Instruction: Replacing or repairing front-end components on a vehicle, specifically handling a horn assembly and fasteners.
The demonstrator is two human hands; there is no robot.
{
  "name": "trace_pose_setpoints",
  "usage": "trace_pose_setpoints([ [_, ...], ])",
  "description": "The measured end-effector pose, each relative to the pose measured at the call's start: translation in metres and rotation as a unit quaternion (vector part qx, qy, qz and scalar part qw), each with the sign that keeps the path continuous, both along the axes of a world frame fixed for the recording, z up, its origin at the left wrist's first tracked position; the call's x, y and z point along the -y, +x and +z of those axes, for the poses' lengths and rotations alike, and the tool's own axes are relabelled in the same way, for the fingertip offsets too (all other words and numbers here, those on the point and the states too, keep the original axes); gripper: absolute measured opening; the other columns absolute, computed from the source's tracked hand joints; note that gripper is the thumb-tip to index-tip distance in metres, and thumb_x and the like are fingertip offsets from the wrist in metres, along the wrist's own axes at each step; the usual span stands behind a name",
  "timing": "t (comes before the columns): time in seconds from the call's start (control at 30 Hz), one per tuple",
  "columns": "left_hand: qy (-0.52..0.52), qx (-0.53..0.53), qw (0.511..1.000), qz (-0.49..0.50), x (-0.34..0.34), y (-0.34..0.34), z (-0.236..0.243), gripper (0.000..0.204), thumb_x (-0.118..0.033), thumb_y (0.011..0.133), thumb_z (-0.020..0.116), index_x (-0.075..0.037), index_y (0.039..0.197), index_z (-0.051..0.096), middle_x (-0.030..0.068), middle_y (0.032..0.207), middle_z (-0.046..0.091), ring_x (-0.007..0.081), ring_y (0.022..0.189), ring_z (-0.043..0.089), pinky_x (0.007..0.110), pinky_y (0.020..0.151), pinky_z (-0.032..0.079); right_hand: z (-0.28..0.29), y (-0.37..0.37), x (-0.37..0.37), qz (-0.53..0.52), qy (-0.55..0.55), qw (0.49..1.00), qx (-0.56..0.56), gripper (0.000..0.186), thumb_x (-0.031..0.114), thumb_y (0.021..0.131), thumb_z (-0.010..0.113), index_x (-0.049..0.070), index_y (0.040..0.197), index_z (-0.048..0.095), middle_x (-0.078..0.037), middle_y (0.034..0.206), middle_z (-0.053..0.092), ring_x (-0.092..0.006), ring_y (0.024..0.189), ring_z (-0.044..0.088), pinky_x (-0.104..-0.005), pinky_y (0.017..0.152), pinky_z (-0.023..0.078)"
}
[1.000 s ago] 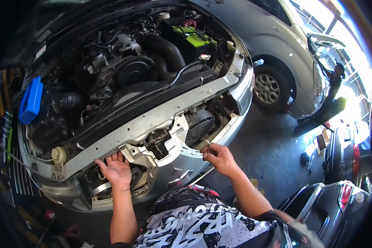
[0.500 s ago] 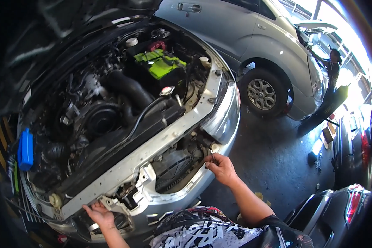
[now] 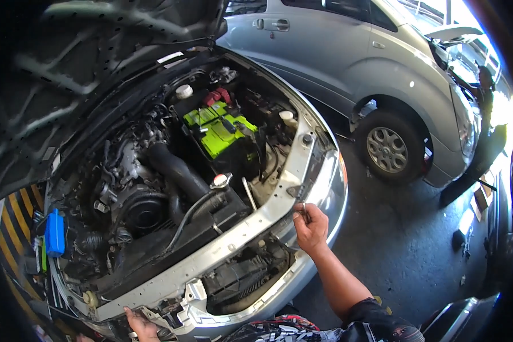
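Right hand (image 3: 312, 229) pinches a small metal piece (image 3: 303, 208) beside the far-right headlight (image 3: 331, 188); left hand (image 3: 143, 327), its grip unclear, lies well apart at near left, the front bar (image 3: 227, 251) slanting between them.

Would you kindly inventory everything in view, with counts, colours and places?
car: 1, silver, centre
hood: 1, dark, upper left
battery: 1, green and black, engine bay
object: 1, blue, engine bay's left
thick hose: 1, black, engine bay
van: 1, silver, upper right
wheel: 1, black and silver, right
other car: 1, dark, lower right
small item: 1, metallic, in right hand
left hand: 1, bare, car's front
right hand: 1, bare, near headlight
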State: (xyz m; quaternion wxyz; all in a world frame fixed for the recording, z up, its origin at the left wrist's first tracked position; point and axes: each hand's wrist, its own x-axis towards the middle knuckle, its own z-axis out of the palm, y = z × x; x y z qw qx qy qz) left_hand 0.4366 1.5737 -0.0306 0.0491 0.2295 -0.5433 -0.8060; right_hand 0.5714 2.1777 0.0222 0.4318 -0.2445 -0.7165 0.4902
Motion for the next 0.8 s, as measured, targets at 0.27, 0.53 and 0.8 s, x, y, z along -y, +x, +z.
trace_pose_setpoints([
  [0.27,-0.057,0.072,0.994,0.051,-0.016,-0.002,0.009,0.054,-0.055,0.101,0.048,-0.010,0.129,0.056,0.0058,0.123,0.063,0.0230,0.114,0.054,0.039,0.104,0.037,0.013,-0.038,-0.012,-0.038,0.090,0.995,-0.007,0.010,0.000,0.081,0.066,0.000,0.091,0.064,-0.012,0.070,0.056,-0.0235,0.057,0.055,-0.0333,0.056,0.044],
  [0.53,-0.077,0.044,0.990,0.108,-0.027,-0.008,0.007,0.062,-0.056,0.102,0.044,-0.007,0.139,0.048,0.0098,0.138,0.056,0.0258,0.126,0.051,0.041,0.111,0.034,0.021,-0.041,-0.015,-0.008,0.104,0.995,0.002,0.015,-0.004,0.077,0.063,0.000,0.091,0.065,-0.012,0.072,0.059,-0.0195,0.057,0.057,-0.0294,0.056,0.044],
  [0.8,-0.032,0.177,0.968,0.173,-0.105,0.008,0.086,0.052,-0.045,0.101,0.053,-0.004,0.133,0.056,0.0125,0.136,0.056,0.0324,0.117,0.052,0.046,0.099,0.042,0.012,-0.037,-0.015,-0.009,0.099,0.995,-0.012,0.015,-0.003,0.077,0.063,0.002,0.092,0.064,-0.014,0.077,0.062,-0.0263,0.062,0.061,-0.0323,0.061,0.048],
])
